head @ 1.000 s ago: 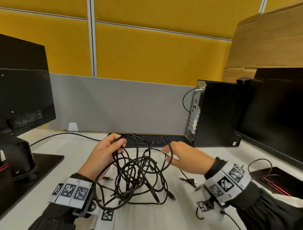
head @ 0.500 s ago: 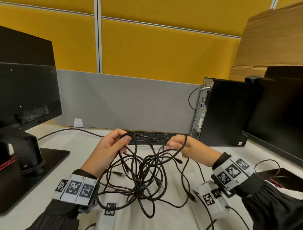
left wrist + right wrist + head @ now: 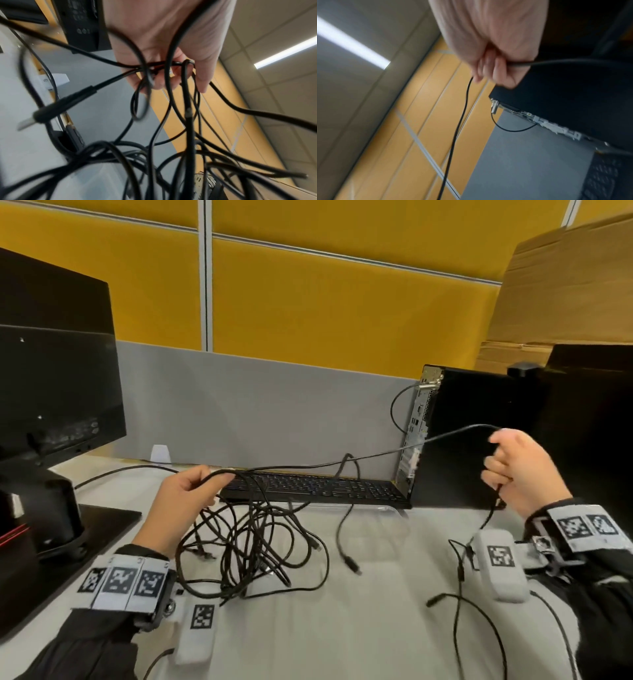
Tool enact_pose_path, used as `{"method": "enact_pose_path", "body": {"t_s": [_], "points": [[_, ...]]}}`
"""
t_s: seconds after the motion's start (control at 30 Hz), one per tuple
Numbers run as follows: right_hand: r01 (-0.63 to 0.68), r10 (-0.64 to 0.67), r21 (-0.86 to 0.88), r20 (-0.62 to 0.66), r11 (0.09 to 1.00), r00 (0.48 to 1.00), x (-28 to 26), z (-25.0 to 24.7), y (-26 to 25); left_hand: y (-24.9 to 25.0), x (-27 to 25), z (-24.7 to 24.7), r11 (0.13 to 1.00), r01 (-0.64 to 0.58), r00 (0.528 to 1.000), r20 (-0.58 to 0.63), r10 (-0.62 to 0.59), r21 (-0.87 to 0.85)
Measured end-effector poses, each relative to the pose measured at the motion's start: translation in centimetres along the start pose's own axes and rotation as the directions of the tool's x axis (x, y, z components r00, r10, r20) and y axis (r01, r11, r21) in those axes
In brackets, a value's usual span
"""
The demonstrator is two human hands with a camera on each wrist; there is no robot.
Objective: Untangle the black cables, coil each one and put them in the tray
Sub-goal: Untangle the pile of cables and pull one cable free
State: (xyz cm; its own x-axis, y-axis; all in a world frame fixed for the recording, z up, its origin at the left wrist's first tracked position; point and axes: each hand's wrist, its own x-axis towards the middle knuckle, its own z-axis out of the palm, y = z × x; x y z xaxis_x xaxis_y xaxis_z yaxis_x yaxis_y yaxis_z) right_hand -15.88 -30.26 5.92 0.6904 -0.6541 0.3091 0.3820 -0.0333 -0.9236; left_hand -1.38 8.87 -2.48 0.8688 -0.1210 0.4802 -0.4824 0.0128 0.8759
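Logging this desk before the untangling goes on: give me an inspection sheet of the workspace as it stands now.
Surface: white desk, partly draped with cable.
Job's things: tangle of black cables hanging from the left hand to the desk; one pulled cable stretched from it to the right hand; clear tray in front of the keyboard, nothing coiled in it.
Clutter: keyboard, computer tower, left monitor.
Hands: left hand grips several strands; right hand grips the pulled cable.
Cables: loose plug ends on the desk; separate cable plugged into the tower's back.
Surroundings: grey divider, yellow panels, cardboard.
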Motion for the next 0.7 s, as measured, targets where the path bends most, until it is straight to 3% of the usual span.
{"method": "enact_pose_path", "body": {"t_s": [0.07, 0.13, 0.2, 0.27, 0.37, 0.47, 0.5, 0.57, 0.63, 0.7], "points": [[-0.053, 0.098, 0.227, -0.191, 0.973, 0.977, 0.5, -0.9, 0.3, 0.1, 0.0, -0.2, 1.0, 0.01, 1.0, -0.014, -0.01, 0.009], [-0.094, 0.2, 0.346, -0.284, 0.934, 0.938, 0.5, -1.2, 0.7, 0.2, -0.1, -0.1, 0.999, 0.026, 1.0, -0.013, -0.026, 0.027], [-0.124, 0.229, 0.313, -0.327, 0.942, 0.917, 0.0, -0.3, 1.2, 0.2, -0.2, 0.0, 0.998, 0.042, 0.999, -0.011, -0.042, 0.037], [-0.068, 0.088, 0.072, -0.314, 0.995, 0.945, -1.3, 1.3, 1.6, 0.2, -0.3, 0.0, 0.998, 0.053, 0.999, -0.006, -0.053, 0.035], [0.071, -0.101, -0.316, -0.079, 0.946, 0.992, -3.8, 4.8, 1.8, 0.5, -0.6, 0.0, 0.999, 0.051, 0.998, 0.026, -0.052, 0.009], [0.169, -0.133, -0.391, 0.118, 0.905, 0.984, -5.1, 7.1, 1.7, 0.7, -0.8, 0.3, 0.999, 0.042, 0.998, 0.043, -0.042, 0.007], [0.171, -0.121, -0.323, 0.171, 0.931, 0.978, -5.2, 7.7, 1.5, 0.7, -0.8, 0.3, 0.999, 0.038, 0.998, 0.04, -0.038, 0.006], [0.06, -0.052, -0.02, 0.279, 0.998, 0.959, -5.3, 8.5, 1.2, 0.5, -0.7, 0.2, 0.999, 0.036, 0.999, 0.028, -0.036, 0.0], [-0.05, -0.029, 0.217, 0.346, 0.975, 0.938, -5.2, 8.8, 0.9, 0.4, -0.7, 0.1, 0.999, 0.041, 0.999, 0.021, -0.041, -0.008], [-0.076, -0.007, 0.197, 0.389, 0.977, 0.921, -5.3, 8.8, 0.9, 0.5, -0.7, 0.2, 0.999, 0.046, 0.999, 0.016, -0.046, -0.006]]}}
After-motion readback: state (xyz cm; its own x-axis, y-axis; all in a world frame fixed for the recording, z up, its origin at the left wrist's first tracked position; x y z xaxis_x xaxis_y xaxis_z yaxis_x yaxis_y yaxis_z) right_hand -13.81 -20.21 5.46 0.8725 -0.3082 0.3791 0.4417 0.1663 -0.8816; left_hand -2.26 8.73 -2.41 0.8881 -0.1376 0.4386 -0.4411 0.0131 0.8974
